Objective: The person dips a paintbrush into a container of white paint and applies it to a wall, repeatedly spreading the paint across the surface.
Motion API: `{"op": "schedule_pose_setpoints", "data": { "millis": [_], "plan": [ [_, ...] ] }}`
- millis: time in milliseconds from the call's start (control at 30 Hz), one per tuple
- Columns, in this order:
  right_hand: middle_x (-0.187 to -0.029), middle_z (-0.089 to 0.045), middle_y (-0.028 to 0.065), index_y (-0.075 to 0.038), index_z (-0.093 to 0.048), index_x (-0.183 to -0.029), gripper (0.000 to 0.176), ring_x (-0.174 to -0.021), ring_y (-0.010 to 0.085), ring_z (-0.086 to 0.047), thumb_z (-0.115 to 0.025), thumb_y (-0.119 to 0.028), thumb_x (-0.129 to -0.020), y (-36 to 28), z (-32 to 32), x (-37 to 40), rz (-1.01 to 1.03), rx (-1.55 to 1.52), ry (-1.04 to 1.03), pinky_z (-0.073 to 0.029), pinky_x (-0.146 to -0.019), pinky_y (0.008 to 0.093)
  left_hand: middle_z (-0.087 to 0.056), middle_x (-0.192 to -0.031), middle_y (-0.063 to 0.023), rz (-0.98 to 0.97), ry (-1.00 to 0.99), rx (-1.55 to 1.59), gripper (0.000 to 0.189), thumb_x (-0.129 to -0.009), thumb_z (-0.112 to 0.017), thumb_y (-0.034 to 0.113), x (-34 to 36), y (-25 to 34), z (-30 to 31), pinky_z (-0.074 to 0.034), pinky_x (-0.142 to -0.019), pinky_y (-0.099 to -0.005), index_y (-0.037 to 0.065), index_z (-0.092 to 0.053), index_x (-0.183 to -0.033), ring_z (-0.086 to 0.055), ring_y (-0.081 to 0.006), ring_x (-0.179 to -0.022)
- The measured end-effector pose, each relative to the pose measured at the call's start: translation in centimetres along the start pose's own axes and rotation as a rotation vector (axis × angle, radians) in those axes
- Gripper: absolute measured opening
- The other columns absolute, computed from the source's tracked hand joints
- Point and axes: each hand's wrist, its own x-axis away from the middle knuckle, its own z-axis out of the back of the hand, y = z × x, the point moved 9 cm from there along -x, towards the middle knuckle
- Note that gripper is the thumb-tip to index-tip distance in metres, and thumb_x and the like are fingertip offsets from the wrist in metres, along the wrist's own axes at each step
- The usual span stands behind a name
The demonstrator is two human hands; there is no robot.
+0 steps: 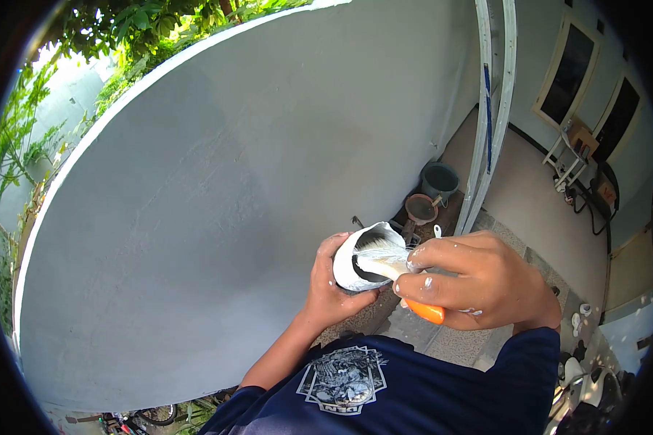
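Note:
My left hand (329,290) is wrapped round a white, paint-smeared cup-like container (347,270) with a dark inside, held tilted in front of my chest. In my right hand (479,279) is a paintbrush (425,310) with an orange handle end, gripped between thumb and fingers. Its paint-covered head reaches into the container's mouth, and the bristles lie against the inner side. White paint spots mark the fingers of my right hand. How much paint is inside the container cannot be seen.
A large grey wall (196,217) curves along the left. Metal poles (491,109) stand upright beyond my hands. Near the wall's foot are a dark bucket (440,180) and a brownish pot (421,209). A small white table (569,156) with a box stands at the far right.

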Motion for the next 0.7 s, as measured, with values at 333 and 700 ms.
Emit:
{"op": "schedule_pose_setpoints", "data": {
  "millis": [333,700],
  "plan": [
    [-0.090,-0.061,0.0051,-0.012,-0.066,-0.107,0.028,-0.068,0.0137,-0.066,-0.076,-0.018,-0.081,-0.6,-1.4,0.1,0.070,0.250,0.039,-0.053,-0.053,0.0270,-0.053,-0.132,-0.0219,-0.068,0.012,-0.109,0.095,-0.061,-0.090,0.014,-0.8,1.1,0.4,-0.045,-0.106,-0.0443,0.001,-0.039,-0.141,-0.057,-0.0368,-0.123],
    [-0.090,-0.062,0.0051,-0.013,-0.067,-0.096,0.022,-0.080,0.0173,-0.073,-0.078,-0.016,-0.077,-1.5,-0.6,1.1,0.133,0.369,0.140,-0.059,-0.062,0.0255,-0.056,-0.129,-0.0214,-0.036,0.069,-0.093,0.094,-0.063,-0.093,0.019,-1.4,1.4,0.7,-0.048,-0.100,-0.0428,-0.001,-0.042,-0.138,-0.061,-0.0347,-0.117]
  ]
}}
